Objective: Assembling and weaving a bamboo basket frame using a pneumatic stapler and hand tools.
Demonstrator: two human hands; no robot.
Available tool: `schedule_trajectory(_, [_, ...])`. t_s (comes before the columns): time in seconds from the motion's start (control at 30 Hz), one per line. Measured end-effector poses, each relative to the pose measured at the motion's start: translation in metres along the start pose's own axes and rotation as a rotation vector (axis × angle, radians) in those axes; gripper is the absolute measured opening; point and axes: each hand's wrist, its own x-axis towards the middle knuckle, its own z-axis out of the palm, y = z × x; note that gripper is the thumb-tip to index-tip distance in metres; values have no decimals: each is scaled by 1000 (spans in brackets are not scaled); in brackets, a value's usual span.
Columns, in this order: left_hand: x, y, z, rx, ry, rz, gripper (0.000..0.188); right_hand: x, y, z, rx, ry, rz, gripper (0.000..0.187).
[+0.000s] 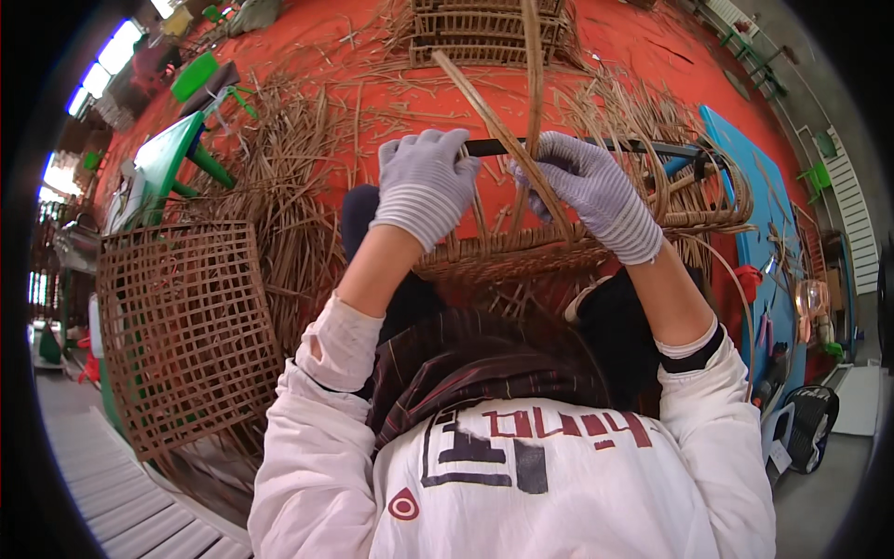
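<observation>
A half-woven basket [521, 259] of brown plant strips lies across in front of my lap, its black frame bar [489, 147] along the far edge. My left hand [424, 186], in a grey striped glove, is closed around the left end of that bar. My right hand [601, 196], gloved alike, is closed on a flat brown strip [480, 107] that slants up and left across the bar. Another long strip [534, 56] rises upright beside it. The right fingertips are partly hidden behind the strips.
A flat lattice panel [186, 326] leans at my left by a green table [168, 158]. Loose strips [289, 177] lie heaped on the red floor [670, 56]. A blue board [759, 214] with tools stands right. Stacked woven baskets [489, 33] sit ahead.
</observation>
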Motion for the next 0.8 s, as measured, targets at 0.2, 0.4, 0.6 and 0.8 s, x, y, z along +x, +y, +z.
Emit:
schedule_trajectory(0.2, [-16, 1, 14, 33, 95, 16, 25, 38, -2, -5, -279, 71, -181, 19])
schedule_trajectory(0.4, [-29, 12, 4, 2, 82, 12, 22, 77, 7, -1, -499, -18, 50, 21])
schedule_trajectory(0.6, [-39, 21, -8, -35, 88, 59, 27, 85, 35, -1, -515, -14, -2, 26])
schedule_trajectory(0.8, [-49, 26, -6, -58, 136, 93, 28, 66, 27, 7, -640, 38, -60, 22])
